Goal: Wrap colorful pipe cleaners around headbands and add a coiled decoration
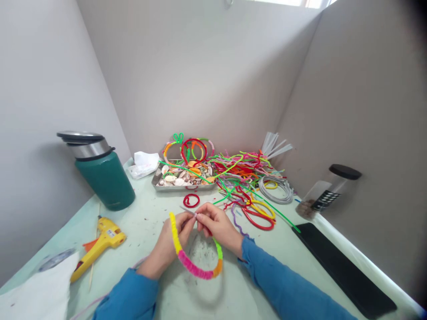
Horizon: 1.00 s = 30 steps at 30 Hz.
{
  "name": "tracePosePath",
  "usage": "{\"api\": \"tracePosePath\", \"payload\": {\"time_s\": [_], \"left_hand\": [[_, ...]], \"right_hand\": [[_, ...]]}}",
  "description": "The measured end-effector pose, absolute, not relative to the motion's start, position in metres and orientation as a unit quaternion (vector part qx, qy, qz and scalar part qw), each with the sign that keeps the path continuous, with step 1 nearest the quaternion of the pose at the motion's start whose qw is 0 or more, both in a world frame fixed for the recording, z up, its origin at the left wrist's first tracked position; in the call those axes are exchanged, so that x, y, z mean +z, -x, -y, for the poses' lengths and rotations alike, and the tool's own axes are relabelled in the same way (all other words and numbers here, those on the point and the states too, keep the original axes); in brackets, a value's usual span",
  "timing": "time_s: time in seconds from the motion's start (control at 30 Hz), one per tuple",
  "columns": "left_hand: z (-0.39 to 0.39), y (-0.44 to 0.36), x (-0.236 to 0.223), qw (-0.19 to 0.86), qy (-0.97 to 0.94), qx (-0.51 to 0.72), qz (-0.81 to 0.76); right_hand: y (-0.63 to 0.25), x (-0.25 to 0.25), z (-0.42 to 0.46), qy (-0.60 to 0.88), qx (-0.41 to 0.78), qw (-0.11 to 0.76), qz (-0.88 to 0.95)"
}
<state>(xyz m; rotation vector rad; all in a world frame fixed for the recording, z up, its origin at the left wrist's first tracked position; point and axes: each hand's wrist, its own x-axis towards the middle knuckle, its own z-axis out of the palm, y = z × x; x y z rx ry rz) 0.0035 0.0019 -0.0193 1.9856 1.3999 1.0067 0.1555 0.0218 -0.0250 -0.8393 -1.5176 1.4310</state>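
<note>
A curved hoop (194,269) wrapped in yellow, pink, orange and green pipe cleaner hangs toward me from my hands. My left hand (166,242) is closed, its thumb and fingers pinching the hoop's far side, where a thin grey end pokes out. My right hand (218,224) pinches at the same spot, fingertips meeting the left ones around a small pale lilac bit. The green end of the hoop runs up under my right hand. Just beyond the fingers lies a small coiled red pipe cleaner (191,201).
A metal tray (185,188) of shells stands behind, finished-looking hoops (194,153) above it. Loose pipe cleaners (238,164), red-and-yellow-handled scissors (258,221) and a grey wire coil (276,191) lie right. A yellow glue gun (103,242) and green bottle (105,180) are left.
</note>
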Motion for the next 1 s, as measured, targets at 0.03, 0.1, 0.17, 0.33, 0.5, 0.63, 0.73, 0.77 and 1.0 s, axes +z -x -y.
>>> {"api": "tracePosePath", "payload": {"time_s": [0.03, 0.1, 0.17, 0.33, 0.5, 0.63, 0.73, 0.77, 1.0], "left_hand": [[-0.002, -0.003, -0.019, 0.257, -0.729, 0.366, -0.518], [-0.003, -0.002, -0.019, 0.259, -0.724, 0.36, -0.528], [-0.003, -0.002, -0.019, 0.256, -0.719, 0.359, -0.537], [-0.002, -0.003, -0.017, 0.242, -0.718, 0.354, -0.549], [-0.003, -0.006, -0.02, 0.241, -0.703, 0.381, -0.55], [-0.006, -0.006, -0.025, 0.264, -0.665, 0.405, -0.57], [-0.009, -0.004, -0.025, 0.332, -0.623, 0.414, -0.575], [-0.01, -0.004, -0.025, 0.357, -0.607, 0.421, -0.572], [-0.005, -0.005, -0.014, 0.467, -0.522, 0.449, -0.556]], "right_hand": [[-0.156, -0.025, -0.022, 0.333, 0.577, 0.431, 0.608], [-0.156, -0.025, -0.022, 0.33, 0.581, 0.428, 0.608], [-0.156, -0.025, -0.022, 0.33, 0.583, 0.425, 0.609], [-0.156, -0.026, -0.022, 0.337, 0.565, 0.424, 0.622], [-0.156, -0.026, -0.021, 0.354, 0.522, 0.428, 0.648], [-0.156, -0.024, -0.02, 0.36, 0.508, 0.431, 0.652], [-0.156, -0.024, -0.019, 0.362, 0.505, 0.431, 0.654], [-0.156, -0.024, -0.018, 0.363, 0.502, 0.431, 0.656], [-0.159, -0.024, -0.019, 0.369, 0.487, 0.419, 0.672]]}}
